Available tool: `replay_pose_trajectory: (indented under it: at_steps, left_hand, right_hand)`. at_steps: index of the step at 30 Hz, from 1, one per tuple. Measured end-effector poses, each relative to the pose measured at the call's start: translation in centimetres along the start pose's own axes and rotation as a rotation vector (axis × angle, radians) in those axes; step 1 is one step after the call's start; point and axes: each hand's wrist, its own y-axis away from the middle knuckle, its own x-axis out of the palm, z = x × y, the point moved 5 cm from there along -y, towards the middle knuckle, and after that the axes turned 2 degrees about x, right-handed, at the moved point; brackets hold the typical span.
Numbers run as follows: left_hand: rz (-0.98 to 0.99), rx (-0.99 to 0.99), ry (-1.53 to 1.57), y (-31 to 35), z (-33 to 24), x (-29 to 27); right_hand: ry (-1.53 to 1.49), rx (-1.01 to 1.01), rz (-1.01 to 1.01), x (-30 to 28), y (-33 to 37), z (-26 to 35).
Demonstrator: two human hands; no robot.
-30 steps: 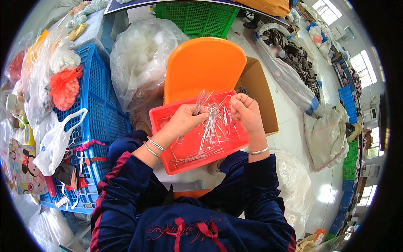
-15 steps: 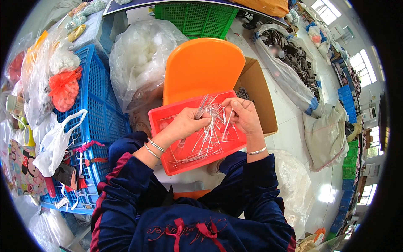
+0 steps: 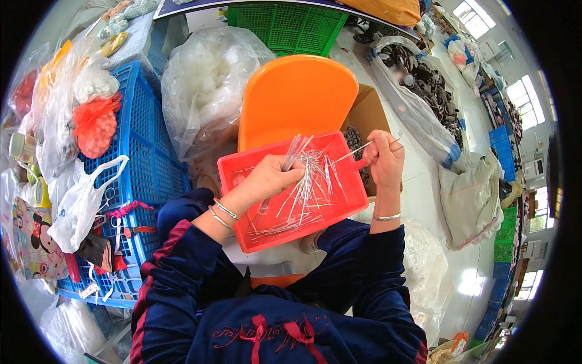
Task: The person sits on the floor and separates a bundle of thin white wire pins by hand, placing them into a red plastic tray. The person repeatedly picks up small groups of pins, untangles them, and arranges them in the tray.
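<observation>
A shallow red plastic tray [image 3: 347, 205] rests tilted over my lap, with many thin silvery strips [image 3: 310, 176] strewn inside. Over its left half my left hand [image 3: 271, 178] is closed around a bundle of these strips [image 3: 291, 151], their ends sticking out past the fingers. My right hand [image 3: 386, 162] is beyond the tray's right rim, thumb and fingers pinching a thin strip [image 3: 357, 150]. One end of that strip points back over the tray; the other pokes out right of the fingers.
An orange chair [image 3: 297, 100] stands just past the tray, with a cardboard box [image 3: 371, 112] beside it. Left are a clear bag of white stuffing [image 3: 209, 79] and blue crates [image 3: 142, 145] hung with bags and scissors. Sacks [image 3: 470, 200] lie on the floor at right.
My right hand has moved right, from over the tray to outside its rim, drawing a strip away from the others. My left hand stays closed on its bundle.
</observation>
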Motion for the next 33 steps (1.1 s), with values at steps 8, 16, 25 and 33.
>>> replay_pose_trajectory:
  at_steps: [8,16,25,33]
  left_hand:
    - [-0.078,0.102,0.038,-0.1,-1.2,-0.2]
    - [-0.102,0.240,-0.020,-0.6,-0.2,-0.6]
    - [-0.136,0.280,-0.085,-0.3,-0.6,-0.4]
    - [-0.129,0.156,-0.211,-0.8,0.6,-0.7]
  right_hand:
    - [0.381,0.291,0.153,5.6,1.2,-2.7]
    - [0.167,0.483,0.271,8.1,2.2,-5.5]
    - [0.053,0.573,0.320,8.0,2.7,-5.8]
    - [-0.064,0.346,0.095,5.1,1.0,-3.6]
